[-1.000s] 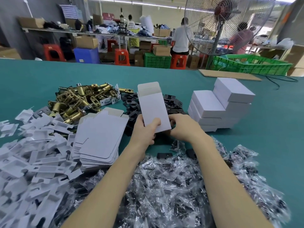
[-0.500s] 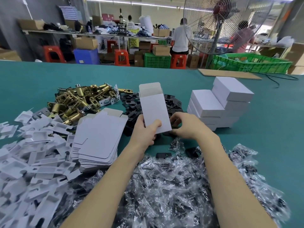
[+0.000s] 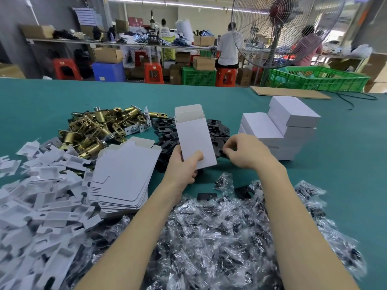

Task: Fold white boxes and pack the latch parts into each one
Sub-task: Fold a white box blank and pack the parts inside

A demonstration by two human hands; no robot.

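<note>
My left hand (image 3: 184, 167) grips the lower end of a folded white box (image 3: 195, 137), held upright with its top flap open. To its right, my right hand (image 3: 245, 151) pinches a black plate (image 3: 223, 152) at the edge of the black plate pile (image 3: 217, 130). Brass latch bodies (image 3: 98, 128) lie heaped at the back left. A stack of flat white box blanks (image 3: 125, 176) sits left of my left forearm. Finished white boxes (image 3: 280, 126) are stacked at the right.
White card inserts (image 3: 37, 195) spread over the left of the green table (image 3: 345, 164). Clear screw bags (image 3: 219, 237) cover the front. A standing fan (image 3: 278, 28), a green crate (image 3: 314, 78) and a cardboard sheet (image 3: 291, 93) stand beyond. People work at far benches.
My right hand has let go of the box's lower end and moved right to the black plates, taking one. The left hand keeps holding the box.
</note>
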